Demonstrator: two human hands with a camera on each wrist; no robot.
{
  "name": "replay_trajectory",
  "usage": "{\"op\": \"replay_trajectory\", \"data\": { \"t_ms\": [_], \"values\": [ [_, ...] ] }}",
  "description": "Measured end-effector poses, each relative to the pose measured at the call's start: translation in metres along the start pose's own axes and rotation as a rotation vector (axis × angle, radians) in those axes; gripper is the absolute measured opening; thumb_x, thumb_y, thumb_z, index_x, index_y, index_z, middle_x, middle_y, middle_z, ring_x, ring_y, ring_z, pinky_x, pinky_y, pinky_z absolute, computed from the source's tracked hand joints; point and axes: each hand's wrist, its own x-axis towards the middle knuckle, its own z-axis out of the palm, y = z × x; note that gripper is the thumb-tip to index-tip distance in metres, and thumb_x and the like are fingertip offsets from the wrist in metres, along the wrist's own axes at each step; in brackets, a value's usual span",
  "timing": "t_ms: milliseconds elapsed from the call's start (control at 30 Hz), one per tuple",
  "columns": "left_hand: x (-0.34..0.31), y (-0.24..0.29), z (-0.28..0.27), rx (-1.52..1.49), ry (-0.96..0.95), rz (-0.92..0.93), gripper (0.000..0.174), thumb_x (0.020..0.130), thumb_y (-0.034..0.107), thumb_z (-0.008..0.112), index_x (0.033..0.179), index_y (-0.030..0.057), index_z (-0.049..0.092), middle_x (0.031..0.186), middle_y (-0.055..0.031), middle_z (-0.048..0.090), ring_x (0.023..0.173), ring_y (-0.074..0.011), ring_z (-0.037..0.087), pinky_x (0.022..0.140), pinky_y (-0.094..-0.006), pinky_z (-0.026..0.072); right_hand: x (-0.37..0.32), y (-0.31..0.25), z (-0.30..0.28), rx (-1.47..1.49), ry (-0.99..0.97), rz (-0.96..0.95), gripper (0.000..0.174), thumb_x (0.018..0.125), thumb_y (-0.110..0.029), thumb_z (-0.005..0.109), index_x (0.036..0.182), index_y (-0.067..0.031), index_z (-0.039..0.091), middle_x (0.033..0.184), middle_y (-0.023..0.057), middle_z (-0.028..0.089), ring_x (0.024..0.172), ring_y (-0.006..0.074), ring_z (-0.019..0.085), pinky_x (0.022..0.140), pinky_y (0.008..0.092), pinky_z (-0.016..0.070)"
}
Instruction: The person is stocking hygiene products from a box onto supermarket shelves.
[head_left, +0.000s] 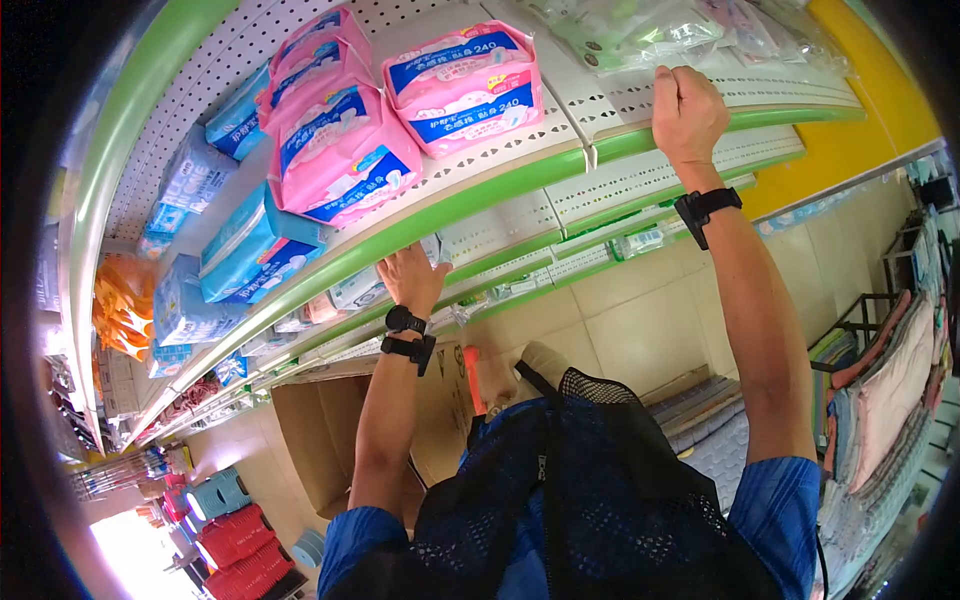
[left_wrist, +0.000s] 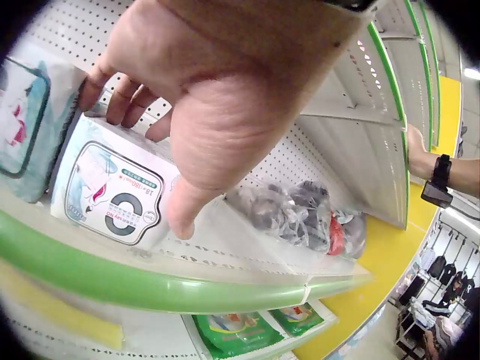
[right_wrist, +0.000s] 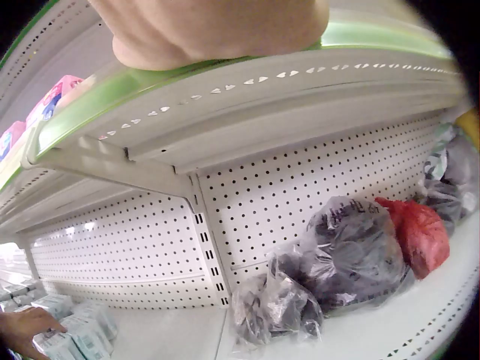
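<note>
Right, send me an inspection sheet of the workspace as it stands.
Surface: white lower shelf, green front edge.
Job's things: white package, beside another pack.
Clutter: dark bagged items and a red bag, farther along that shelf.
Hands: left hand at the package, fingers by its top edge, grip unclear; right hand on the upper shelving, fingers curled.
Cables: thin dark cord beside right sleeve, possibly a cable.
Surroundings: pink packs on the upper shelving, open cardboard box on the floor.

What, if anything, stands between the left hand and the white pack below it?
Nothing visible. In the left wrist view, the left hand is at the top of the white pack; the bluish pack stands beside it.
</note>
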Motion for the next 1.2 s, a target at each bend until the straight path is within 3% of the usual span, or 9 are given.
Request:
{"op": "replay_trajectory", "data": {
  "t_ms": [267,500,600,767,900,967,1200],
  "values": [
    [0.005,0.002,-0.010,-0.129,-0.040,0.004,0.104,0.062,0.040,0.090,0.147,0.0089,0.040,0.148,-0.0244,0.038,0.138,-0.0459,0.031,0.108,-0.0596,0.0322,-0.001,0.002,0.001,0.000,0.005,-0.016,0.027,0.086,-0.022,0.059,0.064,-0.0054,0.060,0.067,0.0107,0.062,0.062,0.0346,0.058,0.059,0.0457,0.0451],
    [0.009,0.003,-0.001,-0.240,-0.098,-0.036,0.101,0.062,0.036,0.091,0.146,0.0109,0.041,0.150,-0.0204,0.037,0.138,-0.0463,0.031,0.104,-0.0608,0.0374,0.000,0.002,0.001,0.017,0.030,-0.026,0.025,0.084,-0.020,0.061,0.063,-0.0050,0.060,0.065,0.0109,0.061,0.059,0.0341,0.057,0.055,0.0457,0.0443],
    [0.008,0.004,0.000,-0.260,-0.033,-0.032,0.095,0.062,0.035,0.090,0.142,0.0104,0.047,0.147,-0.0188,0.041,0.138,-0.0452,0.031,0.101,-0.0609,0.0413,0.000,0.003,0.001,0.021,0.037,-0.043,0.026,0.083,-0.020,0.061,0.062,-0.0050,0.059,0.065,0.0109,0.061,0.058,0.0344,0.057,0.055,0.0453,0.0441],
    [0.016,0.006,0.005,-0.283,-0.004,-0.112,0.063,0.065,0.028,0.086,0.120,0.0093,0.063,0.135,-0.0177,0.048,0.131,-0.0428,0.037,0.096,-0.0577,0.0453,0.002,0.000,-0.002,0.017,0.032,-0.046,0.027,0.084,-0.020,0.061,0.062,-0.0048,0.058,0.065,0.0110,0.061,0.058,0.0344,0.056,0.054,0.0454,0.0438],
    [0.014,0.010,-0.006,-0.291,0.035,-0.156,0.055,0.065,0.024,0.083,0.114,0.0087,0.064,0.132,-0.0180,0.050,0.128,-0.0421,0.040,0.098,-0.0558,0.0436,0.001,-0.001,-0.002,0.019,0.031,-0.038,0.028,0.084,-0.020,0.061,0.061,-0.0048,0.058,0.064,0.0110,0.061,0.058,0.0343,0.056,0.053,0.0459,0.0437],
    [0.004,0.008,-0.012,-0.259,0.247,-0.080,0.053,0.064,0.022,0.083,0.111,0.0083,0.064,0.129,-0.0181,0.052,0.127,-0.0422,0.041,0.101,-0.0553,0.0404,0.004,0.001,-0.003,0.011,0.036,-0.054,0.028,0.084,-0.020,0.061,0.061,-0.0047,0.057,0.064,0.0110,0.060,0.058,0.0343,0.057,0.054,0.0460,0.0438],
    [-0.080,-0.020,-0.088,-0.437,0.507,-0.029,0.054,0.067,0.012,0.082,0.116,0.0079,0.061,0.138,-0.0203,0.051,0.126,-0.0412,0.046,0.105,-0.0526,0.0378,0.001,0.002,0.000,0.036,0.054,-0.092,0.028,0.085,-0.021,0.063,0.061,-0.0062,0.057,0.064,0.0124,0.060,0.058,0.0350,0.057,0.054,0.0467,0.0441]
  ]
}}
